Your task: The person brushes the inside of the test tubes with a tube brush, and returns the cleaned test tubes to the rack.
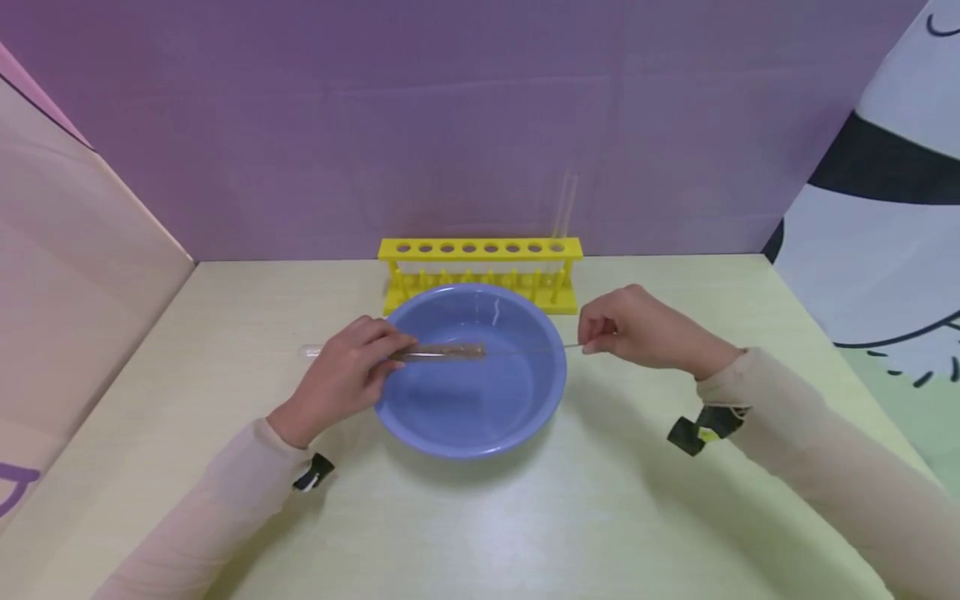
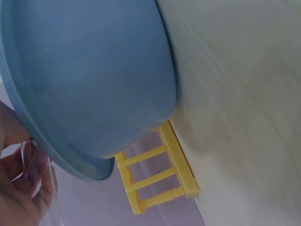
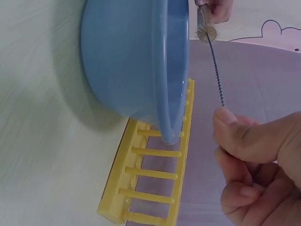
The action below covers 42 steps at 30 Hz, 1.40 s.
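My left hand (image 1: 345,367) grips a clear glass test tube (image 1: 311,351) lying level over the blue basin (image 1: 551,400), its mouth toward the right. Brown bristles of a test tube brush (image 1: 468,352) fill the mouth end, and a little of them shows at the opening in the right wrist view. Past the basin's right rim, my right hand (image 1: 637,327) pinches the brush's thin twisted-wire handle (image 3: 216,70) between thumb and fingers. In the left wrist view, the left fingers (image 2: 23,207) close round the glass near the basin rim.
Behind the basin stands a yellow test tube rack (image 1: 480,248), close to the basin's far rim. One clear test tube (image 1: 565,204) stands upright in its rightmost hole. A purple backdrop (image 1: 480,125) rises at the table's (image 1: 480,533) far edge.
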Each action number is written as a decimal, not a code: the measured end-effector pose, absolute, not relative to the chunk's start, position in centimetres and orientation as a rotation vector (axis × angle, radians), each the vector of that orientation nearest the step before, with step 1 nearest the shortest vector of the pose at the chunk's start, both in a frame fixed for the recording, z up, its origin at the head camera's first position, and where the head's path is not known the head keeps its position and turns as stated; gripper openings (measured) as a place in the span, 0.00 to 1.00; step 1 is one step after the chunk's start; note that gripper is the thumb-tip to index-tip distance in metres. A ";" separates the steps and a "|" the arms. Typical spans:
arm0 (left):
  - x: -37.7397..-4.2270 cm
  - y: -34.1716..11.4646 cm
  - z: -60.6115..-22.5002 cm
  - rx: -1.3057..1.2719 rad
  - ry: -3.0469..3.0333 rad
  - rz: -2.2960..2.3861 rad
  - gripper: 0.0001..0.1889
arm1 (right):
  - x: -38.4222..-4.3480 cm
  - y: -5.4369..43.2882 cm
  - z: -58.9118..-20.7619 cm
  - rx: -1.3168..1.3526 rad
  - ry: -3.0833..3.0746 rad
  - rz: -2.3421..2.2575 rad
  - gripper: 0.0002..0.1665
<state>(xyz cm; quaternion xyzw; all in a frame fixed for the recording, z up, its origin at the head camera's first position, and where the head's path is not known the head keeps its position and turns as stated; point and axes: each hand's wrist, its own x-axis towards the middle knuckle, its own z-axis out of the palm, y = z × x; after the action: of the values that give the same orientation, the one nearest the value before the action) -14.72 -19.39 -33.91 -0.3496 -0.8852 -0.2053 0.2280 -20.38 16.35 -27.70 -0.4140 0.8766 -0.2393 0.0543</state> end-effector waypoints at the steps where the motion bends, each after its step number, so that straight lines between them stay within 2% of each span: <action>1: -14.7 -19.4 -33.9 -0.963 -2.437 -0.564 0.15 | -20.5 16.3 -27.7 -1.237 2.644 -0.737 0.10; 22: -14.8 -19.2 -34.0 -0.959 -2.416 -0.569 0.15 | -20.8 15.3 -27.5 -0.824 2.403 -0.868 0.05; 37: -14.7 -19.1 -34.2 -0.983 -2.375 -0.578 0.16 | -22.0 14.6 -27.9 -0.695 2.201 -0.942 0.02; 42: -14.7 -19.1 -34.2 -0.991 -2.371 -0.578 0.16 | -22.3 14.2 -28.2 -0.684 2.137 -0.937 0.04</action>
<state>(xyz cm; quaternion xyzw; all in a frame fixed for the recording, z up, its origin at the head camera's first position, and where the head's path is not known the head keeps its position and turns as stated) -14.72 -19.06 -34.22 -0.3642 -0.8713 -0.2125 0.2510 -22.33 14.24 -28.16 -0.2637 0.8240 -0.3614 0.3478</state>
